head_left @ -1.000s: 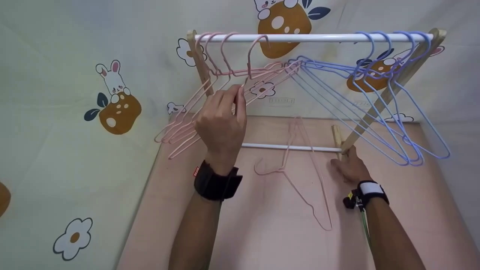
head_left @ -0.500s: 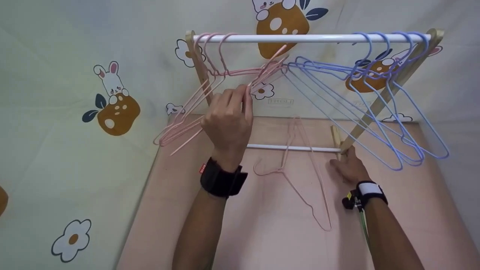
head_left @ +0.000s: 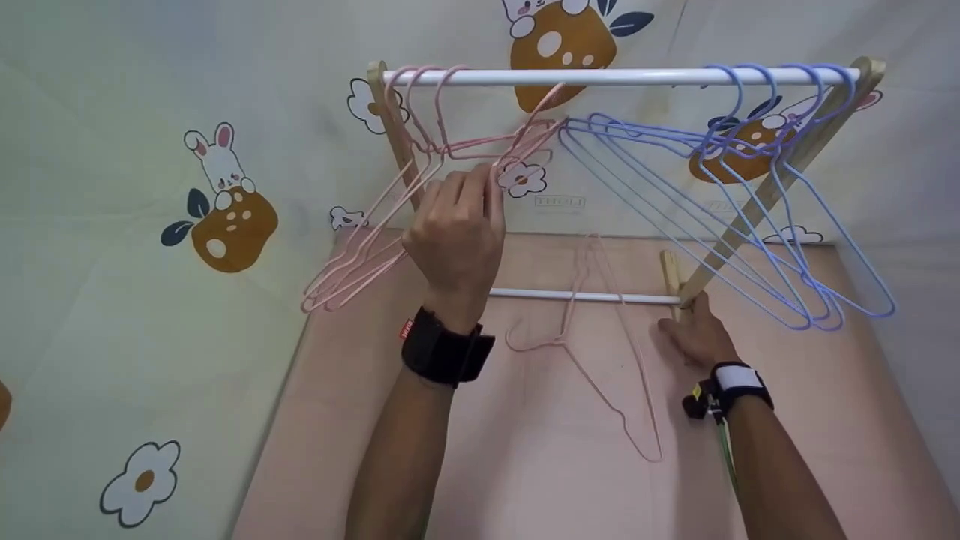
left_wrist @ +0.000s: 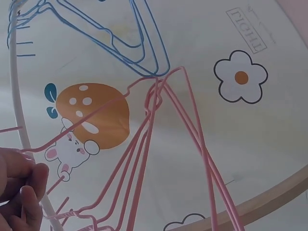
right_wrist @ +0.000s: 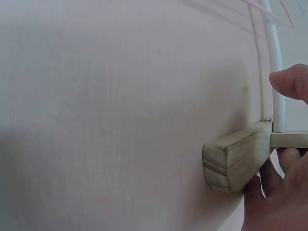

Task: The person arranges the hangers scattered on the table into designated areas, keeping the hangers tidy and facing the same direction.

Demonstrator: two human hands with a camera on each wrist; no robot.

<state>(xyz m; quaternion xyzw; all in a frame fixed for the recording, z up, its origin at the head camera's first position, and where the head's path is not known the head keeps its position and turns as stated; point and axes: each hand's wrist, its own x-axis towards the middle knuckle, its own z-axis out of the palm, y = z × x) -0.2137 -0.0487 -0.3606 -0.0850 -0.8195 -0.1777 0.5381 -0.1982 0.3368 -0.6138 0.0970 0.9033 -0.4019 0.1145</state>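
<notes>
My left hand [head_left: 457, 225] pinches a pink clothes hanger [head_left: 534, 118] near its neck, just below the white top rail [head_left: 637, 76] of a small clothes rack. The tip of its hook is at the rail's lower edge; I cannot tell whether they touch. To the left, several pink hangers [head_left: 437, 112] hang from the rail. Blue hangers [head_left: 741, 94] hang at its right end. Low on the right, my right hand [head_left: 703, 334] holds the rack's base, with its fingers behind the wooden foot [right_wrist: 240, 156] and its thumb beside the lower white bar [right_wrist: 276, 62].
Another pink hanger [head_left: 561, 342] lies loose on the pink surface [head_left: 540, 465], partly across the lower bar. Wooden side posts [head_left: 757, 202] hold the rail. Behind stands a pale wall covering [head_left: 300, 105] printed with rabbits and flowers.
The pink hanger in my left hand came off the rail; its hook swung right and now points up at the rail's underside. That hand shifted slightly right. My right hand stayed put.
</notes>
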